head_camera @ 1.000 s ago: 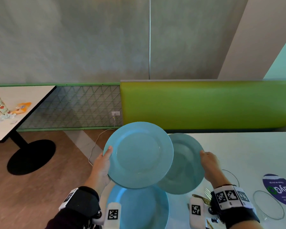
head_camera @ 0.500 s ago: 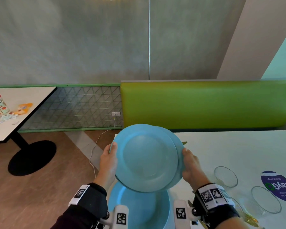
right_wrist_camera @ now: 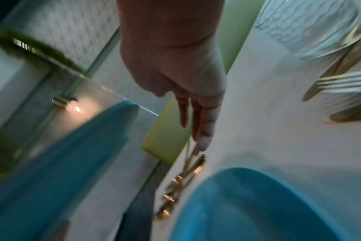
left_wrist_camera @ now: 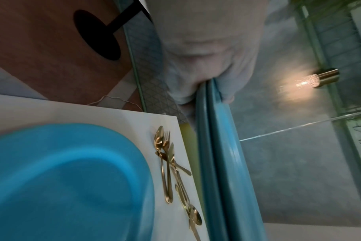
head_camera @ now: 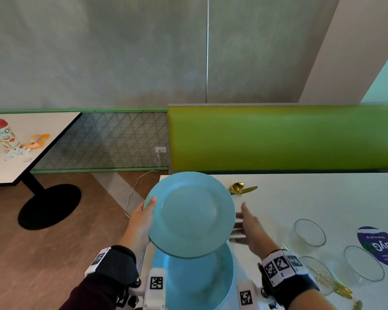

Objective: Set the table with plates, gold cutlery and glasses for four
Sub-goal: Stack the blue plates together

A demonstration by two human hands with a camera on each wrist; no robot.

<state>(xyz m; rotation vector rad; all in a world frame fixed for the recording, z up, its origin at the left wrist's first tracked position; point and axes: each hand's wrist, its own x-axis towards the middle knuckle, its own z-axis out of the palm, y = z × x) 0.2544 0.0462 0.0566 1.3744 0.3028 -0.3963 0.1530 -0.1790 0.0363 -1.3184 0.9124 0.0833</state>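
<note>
My left hand (head_camera: 143, 218) grips the left rim of two stacked light-blue plates (head_camera: 189, 214), thumb on top, and holds them tilted above the table. The left wrist view shows the pair (left_wrist_camera: 218, 146) edge-on under that hand (left_wrist_camera: 196, 65). My right hand (head_camera: 248, 227) is off the plates, just right of their rim, blurred, with straight fingers (right_wrist_camera: 202, 130) and nothing in it. A third blue plate (head_camera: 199, 285) lies on the white table (head_camera: 311, 193) below. Gold cutlery (head_camera: 241, 188) lies beyond the held plates.
Three clear glasses (head_camera: 309, 232) stand at the right by a purple sticker (head_camera: 381, 247), with gold forks (right_wrist_camera: 340, 84) beside them. A green bench back (head_camera: 278, 137) runs behind the table. Another table (head_camera: 20, 153) with clutter stands at the left.
The two plates, held one in each hand a second ago, came together into one stack. My right hand has let go of the stack and drawn away to the right; my left hand keeps hold.
</note>
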